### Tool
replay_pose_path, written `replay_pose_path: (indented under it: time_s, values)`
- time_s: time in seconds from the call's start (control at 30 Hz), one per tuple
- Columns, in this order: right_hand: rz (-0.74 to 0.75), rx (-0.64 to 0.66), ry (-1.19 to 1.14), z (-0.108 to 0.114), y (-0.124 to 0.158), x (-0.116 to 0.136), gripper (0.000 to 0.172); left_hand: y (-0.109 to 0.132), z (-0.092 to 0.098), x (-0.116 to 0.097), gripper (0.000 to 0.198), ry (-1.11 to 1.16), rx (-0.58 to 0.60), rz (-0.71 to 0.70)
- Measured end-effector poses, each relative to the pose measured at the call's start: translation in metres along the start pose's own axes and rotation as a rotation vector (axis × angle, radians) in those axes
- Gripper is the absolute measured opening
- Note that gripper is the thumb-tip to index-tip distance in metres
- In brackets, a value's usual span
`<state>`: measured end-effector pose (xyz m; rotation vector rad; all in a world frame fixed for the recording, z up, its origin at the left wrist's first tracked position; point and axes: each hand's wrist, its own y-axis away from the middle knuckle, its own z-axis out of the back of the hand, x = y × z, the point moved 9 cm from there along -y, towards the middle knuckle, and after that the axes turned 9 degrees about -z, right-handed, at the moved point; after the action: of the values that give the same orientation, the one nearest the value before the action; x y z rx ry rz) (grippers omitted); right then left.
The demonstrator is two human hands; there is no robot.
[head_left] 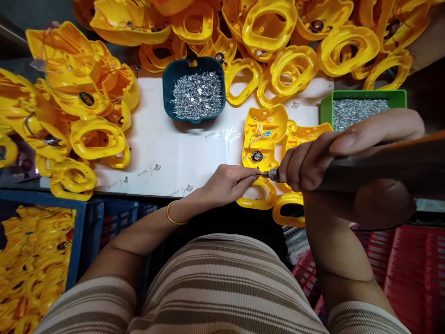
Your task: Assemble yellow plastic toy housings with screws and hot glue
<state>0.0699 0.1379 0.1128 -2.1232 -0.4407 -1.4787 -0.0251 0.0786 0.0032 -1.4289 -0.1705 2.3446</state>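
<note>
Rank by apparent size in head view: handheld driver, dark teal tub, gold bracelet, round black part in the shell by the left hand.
1. Handheld driver (nearness enlarges it)
2. Dark teal tub
3. Gold bracelet
4. Round black part

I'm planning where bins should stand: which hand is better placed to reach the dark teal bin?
Probably the left hand: it is nearer the teal bin. The right hand is farther off and wrapped around the driver; the left only pinches near its tip.
</note>
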Motion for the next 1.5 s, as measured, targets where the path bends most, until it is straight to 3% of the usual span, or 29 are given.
replay_pose_path:
  time_s: [0.07, 0.17, 0.27, 0.33, 0.47, 0.6, 1.0, 1.17, 1.5]
  values:
    - [0.023, 0.005, -0.009, -0.001, -0.001, 0.002, 0.028, 0.001, 0.004, 0.000, 0.026, -0.048, -0.025, 0.004]
    - [-0.005, -0.043, 0.043, 0.003, -0.002, 0.005, 0.026, 0.010, 0.017, -0.004, 0.029, -0.173, -0.173, -0.017]
    - [-0.040, -0.125, 0.114, 0.011, -0.007, 0.001, 0.021, 0.023, 0.019, -0.023, 0.025, -0.442, -0.272, -0.154]
    - [0.016, -0.121, 0.114, 0.013, -0.012, -0.005, 0.019, 0.027, 0.004, -0.032, 0.027, -0.563, -0.181, -0.242]
    - [0.240, -0.021, 0.074, 0.008, -0.020, -0.020, 0.022, 0.029, -0.032, -0.033, 0.052, -0.558, 0.101, -0.301]
    - [0.293, 0.005, 0.065, 0.005, -0.024, -0.032, 0.020, 0.028, -0.047, -0.027, 0.061, -0.532, 0.225, -0.281]
    - [0.234, 0.017, -0.009, 0.008, -0.024, -0.049, 0.023, 0.028, -0.051, -0.017, 0.053, -0.503, 0.271, -0.256]
    - [0.224, 0.134, 0.049, 0.001, -0.026, -0.052, 0.019, 0.026, -0.056, -0.016, 0.063, -0.415, 0.339, -0.276]
    - [0.041, 0.265, 0.169, -0.006, -0.034, -0.074, 0.037, 0.013, -0.049, -0.021, 0.052, -0.337, 0.329, -0.276]
